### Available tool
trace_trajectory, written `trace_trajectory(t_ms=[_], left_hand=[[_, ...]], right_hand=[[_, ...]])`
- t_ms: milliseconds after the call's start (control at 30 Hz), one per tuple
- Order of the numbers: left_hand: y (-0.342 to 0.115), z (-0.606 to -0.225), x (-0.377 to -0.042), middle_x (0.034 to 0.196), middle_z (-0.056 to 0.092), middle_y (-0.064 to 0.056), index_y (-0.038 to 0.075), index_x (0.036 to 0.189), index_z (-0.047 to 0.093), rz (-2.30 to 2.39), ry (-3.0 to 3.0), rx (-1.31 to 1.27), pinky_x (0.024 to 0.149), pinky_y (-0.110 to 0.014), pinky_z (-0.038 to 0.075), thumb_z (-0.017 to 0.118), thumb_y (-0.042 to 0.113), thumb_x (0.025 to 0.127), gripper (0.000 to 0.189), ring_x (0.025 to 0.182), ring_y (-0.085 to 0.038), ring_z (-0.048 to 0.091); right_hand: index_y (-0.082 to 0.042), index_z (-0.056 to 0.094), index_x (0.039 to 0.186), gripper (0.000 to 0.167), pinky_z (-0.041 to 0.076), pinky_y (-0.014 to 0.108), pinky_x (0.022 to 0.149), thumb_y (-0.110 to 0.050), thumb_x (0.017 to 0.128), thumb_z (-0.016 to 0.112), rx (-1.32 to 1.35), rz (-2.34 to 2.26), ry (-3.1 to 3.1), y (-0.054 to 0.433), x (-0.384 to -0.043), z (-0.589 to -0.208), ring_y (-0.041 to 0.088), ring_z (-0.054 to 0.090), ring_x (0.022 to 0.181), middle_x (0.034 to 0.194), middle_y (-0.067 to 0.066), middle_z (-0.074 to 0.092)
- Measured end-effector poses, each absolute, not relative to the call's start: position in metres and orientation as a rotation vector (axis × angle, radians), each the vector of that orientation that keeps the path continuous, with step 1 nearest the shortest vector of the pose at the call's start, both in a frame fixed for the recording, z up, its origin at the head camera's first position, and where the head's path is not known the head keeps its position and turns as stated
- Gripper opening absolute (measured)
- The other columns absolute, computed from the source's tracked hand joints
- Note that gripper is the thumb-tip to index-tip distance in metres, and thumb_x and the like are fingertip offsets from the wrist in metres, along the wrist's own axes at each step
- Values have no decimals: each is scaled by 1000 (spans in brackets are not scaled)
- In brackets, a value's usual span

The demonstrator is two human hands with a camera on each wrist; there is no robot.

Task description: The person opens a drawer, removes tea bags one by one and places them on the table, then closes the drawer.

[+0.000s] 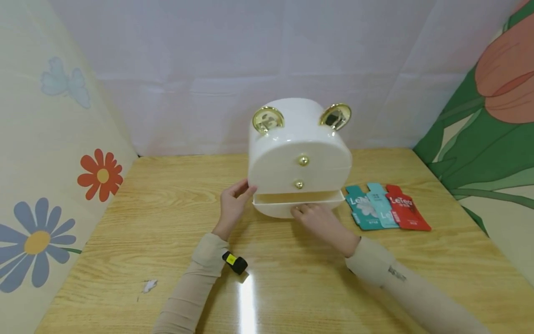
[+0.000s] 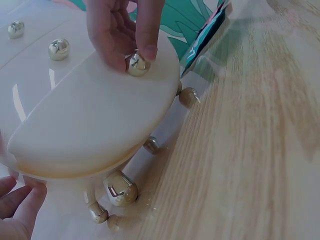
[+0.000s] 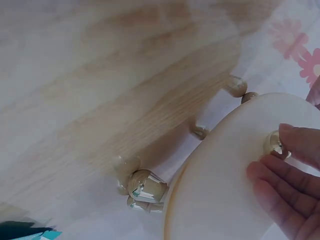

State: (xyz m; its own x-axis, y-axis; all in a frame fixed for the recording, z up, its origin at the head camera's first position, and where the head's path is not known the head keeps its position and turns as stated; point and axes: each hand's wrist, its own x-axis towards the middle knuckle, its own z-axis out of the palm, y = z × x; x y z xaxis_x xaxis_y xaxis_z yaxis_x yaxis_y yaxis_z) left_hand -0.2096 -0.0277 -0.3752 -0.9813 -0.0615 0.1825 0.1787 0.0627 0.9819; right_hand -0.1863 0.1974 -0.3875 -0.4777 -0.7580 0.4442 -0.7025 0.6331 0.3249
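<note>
A white rounded storage box [image 1: 300,162] with two gold ears stands on the table. Its bottom drawer [image 1: 275,209] is pulled partway out, leaving a gap above the front panel. My right hand [image 1: 321,223] pinches that drawer's gold knob [image 2: 138,66] between thumb and fingers; the right wrist view shows the same knob [image 3: 274,144] partly covered. On the box's left side, my left hand [image 1: 233,204] rests its fingers against the wall, thumb near the front edge. Two more gold knobs, an upper one [image 1: 303,160] and a lower one [image 1: 299,184], sit on the closed drawers.
Right of the box lie three overlapping sachets: dark teal [image 1: 364,208], light teal [image 1: 383,206] and red [image 1: 406,208]. A white scrap [image 1: 149,285] is on the wooden table [image 1: 167,218] at left. Gold ball feet [image 2: 121,189] support the box. A white cloth [image 1: 200,83] hangs behind.
</note>
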Motion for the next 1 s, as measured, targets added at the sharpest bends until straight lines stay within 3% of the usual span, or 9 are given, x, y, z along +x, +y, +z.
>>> trace_trajectory(t_ms=[400,633,1000], left_hand=[[-27,-377,-211,108,62,-19,-8,111,61,-1981,-2139,-127,79,-25,48,65,8,84,31,99,-27,59],[-29,-404,-226,109,64,-12,1,112,64,-2000,-2135,-98,81,-27,48,69,17,82,34,101,-22,58],[-28,-399,-221,108,64,-13,0,110,64,-1965,-2113,-145,79,-27,49,68,16,83,32,99,-22,59]], right_hand=[[-5,63,86,16,45,32,46,5,74,65,1076,-149,-2413,192,-199,-383,22,59,60,76,8,63],[-7,61,81,14,44,32,47,4,72,65,1070,-137,-2413,192,-202,-384,22,57,60,73,6,61],[-8,58,70,14,44,30,51,2,71,68,1086,-156,-2350,191,-215,-385,20,57,59,68,4,61]])
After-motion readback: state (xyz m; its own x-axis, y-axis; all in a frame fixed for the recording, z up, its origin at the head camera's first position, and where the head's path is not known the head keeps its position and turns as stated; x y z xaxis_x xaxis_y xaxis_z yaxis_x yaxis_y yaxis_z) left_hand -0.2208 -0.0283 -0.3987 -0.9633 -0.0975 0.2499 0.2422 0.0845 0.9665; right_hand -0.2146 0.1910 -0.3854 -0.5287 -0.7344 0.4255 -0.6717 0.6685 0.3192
